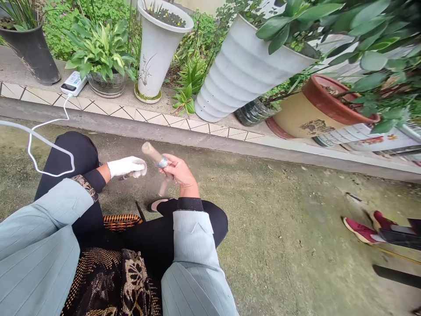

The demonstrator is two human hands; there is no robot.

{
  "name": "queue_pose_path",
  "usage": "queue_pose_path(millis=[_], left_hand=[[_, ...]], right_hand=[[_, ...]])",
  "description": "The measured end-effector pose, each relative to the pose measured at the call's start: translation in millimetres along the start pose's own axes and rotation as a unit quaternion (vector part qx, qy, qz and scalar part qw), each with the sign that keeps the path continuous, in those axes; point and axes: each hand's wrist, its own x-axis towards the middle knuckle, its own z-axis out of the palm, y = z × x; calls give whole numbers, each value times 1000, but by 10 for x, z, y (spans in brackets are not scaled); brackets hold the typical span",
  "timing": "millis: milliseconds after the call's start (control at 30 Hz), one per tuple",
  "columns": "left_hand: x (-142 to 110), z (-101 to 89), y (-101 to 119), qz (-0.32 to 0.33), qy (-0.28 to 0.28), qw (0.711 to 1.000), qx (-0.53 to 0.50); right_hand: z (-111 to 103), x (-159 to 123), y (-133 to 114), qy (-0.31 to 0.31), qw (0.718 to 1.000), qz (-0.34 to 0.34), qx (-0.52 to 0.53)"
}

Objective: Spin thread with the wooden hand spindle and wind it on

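Pale sleeves (194, 237) stretch toward the tiled ledge (148, 116). Short of it, the right hand (179, 171) pinches a wooden stick (151, 151) by its silvery band (162, 162) — the gloved left hand (126, 166) curls, grip unclear — and a white pot (156, 52) tops the ledge.

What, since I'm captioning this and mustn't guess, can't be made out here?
In the head view:
What lies under the left hand: mostly hidden by its white glove.
Whether the tan rod joins the pale piece below: right hand in the way, piece blurred.
Where the white cable leads: cut off by the left edge.
Wearer of the red shoes: mostly beyond the right edge.
Lettering on the white device: too small.
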Motion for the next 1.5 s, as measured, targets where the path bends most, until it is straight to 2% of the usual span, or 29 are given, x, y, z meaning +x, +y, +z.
queue_pose_path(millis=[67,133,200,267,300,367,400,433,500,567,600,633,667,733,767,833,900,1000,1133,1200,1267,1333,1367,1433,1500], left_hand=[[9,8,-15,-9,-11,1000,28],[12,21,-17,-27,-34,997,56],[7,38,-7,-44,-67,994,78],[-7,53,15,-46,-92,990,98],[-16,57,29,-41,-94,989,105],[-35,52,59,-31,-76,991,103],[-43,43,74,-32,-60,993,94],[-50,29,88,-36,-45,995,85],[-61,-9,113,-40,-16,996,80],[-66,-49,131,-19,19,993,118],[-67,-65,136,-4,40,988,149],[-67,-76,138,5,59,982,181],[-68,-80,137,3,79,974,213],[-70,-66,134,-18,89,962,256],[-72,-50,134,-27,80,962,261],[-76,-8,138,-25,61,970,234],[-72,33,141,3,69,982,173],[-33,62,112,31,108,987,118],[42,76,42,-8,82,981,175],[53,101,40,-24,68,978,195],[40,135,72,-34,50,979,196],[10,166,129,-42,29,977,206],[-9,176,162,-43,23,975,219],[-46,177,223,-36,20,967,251],[-71,155,255,-29,13,965,262]], right_hand=[[7,62,25,91,995,-44,1],[1,139,74,174,983,-40,-41],[-18,206,130,249,959,6,-136],[-36,248,173,285,910,75,-292],[-42,256,186,276,877,109,-377],[-44,248,195,209,815,167,-514],[-42,233,190,157,796,191,-553],[-39,211,181,99,791,208,-567],[-32,150,151,-35,818,234,-525],[-29,79,109,-177,863,243,-406],[-28,45,85,-230,885,235,-330],[-27,16,61,-257,907,217,-253],[-26,-7,38,-255,931,187,-183],[-24,-29,1,-175,977,101,-71],[-24,-26,-11,-116,991,57,-32],[-25,-1,-21,-15,1000,-2,8],[-27,38,-14,40,999,-13,15],[-16,92,20,66,998,13,4],[13,140,93,77,995,51,-25],[19,168,132,112,990,68,-58],[19,196,161,165,971,88,-146],[24,214,172,199,926,113,-300],[31,215,170,194,895,127,-381],[51,194,155,111,846,167,-493],[72,146,129,-44,843,219,-489]])
